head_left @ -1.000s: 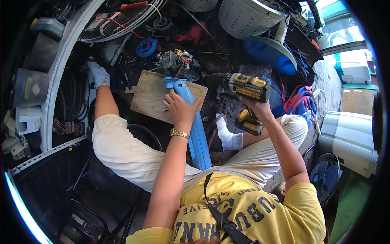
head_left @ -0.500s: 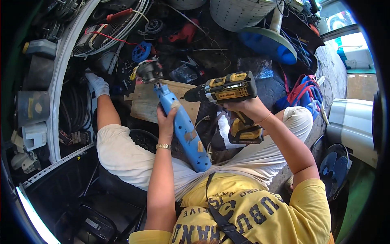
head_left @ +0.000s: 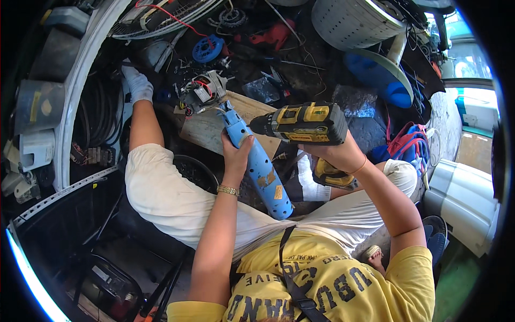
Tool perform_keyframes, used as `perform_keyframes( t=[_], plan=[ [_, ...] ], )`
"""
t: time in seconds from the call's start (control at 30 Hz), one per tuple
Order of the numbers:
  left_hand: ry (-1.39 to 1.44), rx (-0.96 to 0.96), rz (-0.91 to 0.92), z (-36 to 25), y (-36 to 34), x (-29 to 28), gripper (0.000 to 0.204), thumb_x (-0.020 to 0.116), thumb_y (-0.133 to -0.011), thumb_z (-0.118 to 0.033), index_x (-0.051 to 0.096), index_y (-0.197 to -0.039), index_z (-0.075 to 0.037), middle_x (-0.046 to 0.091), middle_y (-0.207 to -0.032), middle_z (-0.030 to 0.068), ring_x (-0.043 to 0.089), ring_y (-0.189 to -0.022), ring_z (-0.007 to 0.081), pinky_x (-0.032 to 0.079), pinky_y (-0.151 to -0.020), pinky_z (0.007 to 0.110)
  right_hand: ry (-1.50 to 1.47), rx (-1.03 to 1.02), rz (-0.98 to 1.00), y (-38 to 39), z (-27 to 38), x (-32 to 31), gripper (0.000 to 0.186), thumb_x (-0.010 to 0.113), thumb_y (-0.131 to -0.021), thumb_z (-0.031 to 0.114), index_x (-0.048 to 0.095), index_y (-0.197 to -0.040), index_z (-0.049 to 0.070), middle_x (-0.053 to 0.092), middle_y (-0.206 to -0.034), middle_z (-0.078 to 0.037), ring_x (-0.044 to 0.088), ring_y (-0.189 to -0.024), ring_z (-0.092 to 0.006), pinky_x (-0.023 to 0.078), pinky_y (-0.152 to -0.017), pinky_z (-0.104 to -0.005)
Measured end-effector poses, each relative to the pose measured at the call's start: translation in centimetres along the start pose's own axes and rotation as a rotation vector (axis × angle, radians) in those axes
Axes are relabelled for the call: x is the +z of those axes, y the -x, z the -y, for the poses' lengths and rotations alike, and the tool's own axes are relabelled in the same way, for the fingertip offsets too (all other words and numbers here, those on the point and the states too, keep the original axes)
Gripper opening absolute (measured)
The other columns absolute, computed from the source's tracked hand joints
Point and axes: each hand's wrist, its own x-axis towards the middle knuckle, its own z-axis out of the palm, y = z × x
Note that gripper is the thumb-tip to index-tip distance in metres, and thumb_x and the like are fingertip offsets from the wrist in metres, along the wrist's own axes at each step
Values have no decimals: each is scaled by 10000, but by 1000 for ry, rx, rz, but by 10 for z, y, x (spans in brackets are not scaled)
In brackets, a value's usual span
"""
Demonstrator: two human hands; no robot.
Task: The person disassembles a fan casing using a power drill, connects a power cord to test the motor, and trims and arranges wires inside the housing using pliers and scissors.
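Observation:
My left hand (head_left: 236, 155) is wrapped round the upper part of a long blue plastic housing (head_left: 261, 180), which slants with its lower end against my lap. At its upper end hangs a fan motor (head_left: 206, 92) with loose wires. My right hand (head_left: 340, 153) grips a yellow and black cordless drill (head_left: 308, 124) by its handle, pointing left. The drill's nose is close against the upper right side of the housing, just above my left thumb. Whether the bit touches a screw there cannot be made out.
A wooden board (head_left: 204, 131) lies on the floor beneath the motor. Beyond it are a blue disc (head_left: 208, 49), a red tool (head_left: 271, 36) and pliers (head_left: 279, 80). A perforated white tub (head_left: 348, 24) stands at the back, and a metal rack post (head_left: 80, 102) rises at left.
The drill's nose has come in against the housing's upper side. The motor has turned, showing another side. The whole view has shifted, so things appear further right.

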Motion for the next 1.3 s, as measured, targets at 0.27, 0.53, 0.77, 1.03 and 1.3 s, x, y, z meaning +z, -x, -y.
perform_keyframes(
  t=[0.27,0.53,0.77,1.03,1.3],
  plan=[
    [39,16,-9,8,-5,0,586,706,-832,-132,343,-1271,6,520,-1103,83,535,-968,139,478,-860,300,149,-71,61,-6,11,8,406,771,-711,7,612,-1084,-2,690,-1002,-78,648,-878,-146,521,-816,-279],
    [32,41,-13,12,-8,-1,617,726,-826,-148,334,-1273,17,524,-1130,103,538,-993,151,477,-864,313,124,17,41,-6,12,16,379,773,-708,25,629,-1058,0,695,-987,-82,657,-881,-160,517,-826,-290],
    [30,29,-38,8,-5,2,645,729,-825,-164,322,-1289,23,513,-1166,127,545,-1009,168,484,-869,325,248,-120,59,-8,15,19,391,767,-706,44,625,-1070,15,682,-1004,-104,659,-897,-203,512,-825,-306],
    [39,36,-21,12,-6,1,693,721,-791,-134,293,-1312,27,510,-1177,135,546,-1027,182,485,-881,338,552,-287,175,-24,19,23,392,750,-724,120,620,-1088,50,664,-997,-115,647,-899,-234,512,-831,-327],
    [-78,29,-7,17,-10,-1,716,728,-773,-140,286,-1311,29,494,-1179,154,528,-1054,210,462,-924,364,274,86,200,-23,39,18,381,745,-746,86,615,-1101,34,682,-985,-87,644,-883,-171,520,-811,-304]
  ],
)
